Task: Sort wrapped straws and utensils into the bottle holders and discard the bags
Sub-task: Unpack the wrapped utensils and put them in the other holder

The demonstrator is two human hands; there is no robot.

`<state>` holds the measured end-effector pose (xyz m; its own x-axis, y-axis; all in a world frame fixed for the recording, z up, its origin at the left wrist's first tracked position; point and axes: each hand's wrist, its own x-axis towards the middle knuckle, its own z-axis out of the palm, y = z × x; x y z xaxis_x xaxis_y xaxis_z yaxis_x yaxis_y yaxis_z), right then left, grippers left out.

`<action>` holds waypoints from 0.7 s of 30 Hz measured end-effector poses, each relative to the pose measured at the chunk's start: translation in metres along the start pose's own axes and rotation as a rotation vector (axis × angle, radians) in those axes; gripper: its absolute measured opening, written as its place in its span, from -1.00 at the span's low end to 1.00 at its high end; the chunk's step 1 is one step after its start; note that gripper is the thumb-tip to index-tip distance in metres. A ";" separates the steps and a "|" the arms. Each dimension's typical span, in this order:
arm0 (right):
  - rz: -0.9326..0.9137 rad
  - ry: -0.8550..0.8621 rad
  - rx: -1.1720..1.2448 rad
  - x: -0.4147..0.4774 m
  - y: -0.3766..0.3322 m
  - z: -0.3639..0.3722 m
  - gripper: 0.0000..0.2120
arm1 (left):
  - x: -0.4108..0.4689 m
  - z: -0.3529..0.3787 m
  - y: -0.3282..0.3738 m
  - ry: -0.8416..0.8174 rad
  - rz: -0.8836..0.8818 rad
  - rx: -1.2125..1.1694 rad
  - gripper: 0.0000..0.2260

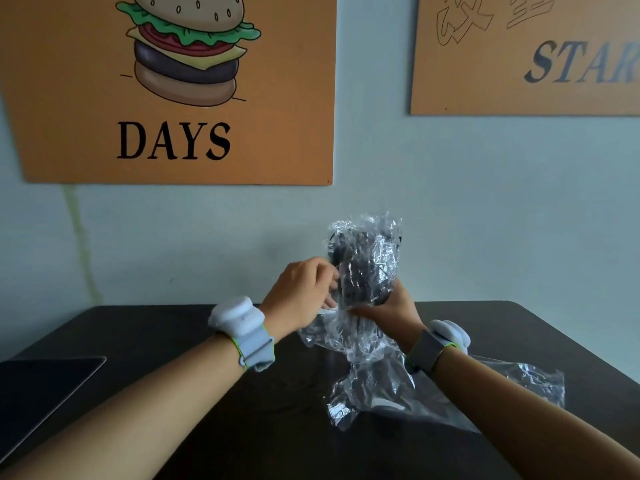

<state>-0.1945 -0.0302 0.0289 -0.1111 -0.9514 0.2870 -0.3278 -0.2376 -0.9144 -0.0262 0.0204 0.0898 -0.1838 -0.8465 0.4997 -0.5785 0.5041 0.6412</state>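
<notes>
A crinkled clear bag (367,258) holding dark utensils (360,268) is held upright in the air above the far part of the dark bench (242,427). It is gripped from below by the right hand (384,310), whose fingers are closed around its lower part. The left side of the bag is pinched by the left hand (304,289). A second clear bag (512,386) is seen lying on the bench at the right, under the right forearm. A dark flat device (38,389) is placed at the near left.
</notes>
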 end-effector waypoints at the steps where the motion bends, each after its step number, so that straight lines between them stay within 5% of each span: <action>1: -0.008 -0.004 0.008 -0.001 0.000 -0.001 -0.30 | 0.005 -0.001 -0.001 0.006 -0.078 -0.031 -0.81; 3: -0.021 -0.023 0.013 -0.002 0.002 -0.002 -0.27 | 0.014 -0.004 -0.005 -0.025 -0.185 -0.028 -0.94; 8: -0.066 -0.055 0.013 -0.003 0.005 -0.004 -0.32 | 0.022 -0.011 -0.003 -0.055 -0.307 0.179 -0.38; 10: -0.113 -0.098 -0.006 -0.004 0.004 -0.004 -0.31 | 0.025 -0.008 -0.001 -0.050 -0.279 0.086 -0.28; 15: -0.217 -0.217 -0.097 -0.007 -0.005 -0.003 -0.24 | 0.028 0.002 0.003 -0.190 -0.174 -0.197 -0.25; 18: -0.267 -0.257 -0.159 -0.009 -0.012 -0.003 -0.27 | 0.027 0.013 0.003 -0.178 -0.147 -0.230 -0.13; 21: -0.329 -0.305 -0.203 -0.013 -0.017 -0.002 -0.39 | 0.027 0.018 0.003 -0.141 -0.156 -0.311 -0.24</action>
<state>-0.1898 -0.0130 0.0415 0.2983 -0.8537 0.4267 -0.4794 -0.5206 -0.7065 -0.0477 -0.0043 0.0947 -0.2327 -0.9215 0.3111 -0.3433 0.3771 0.8602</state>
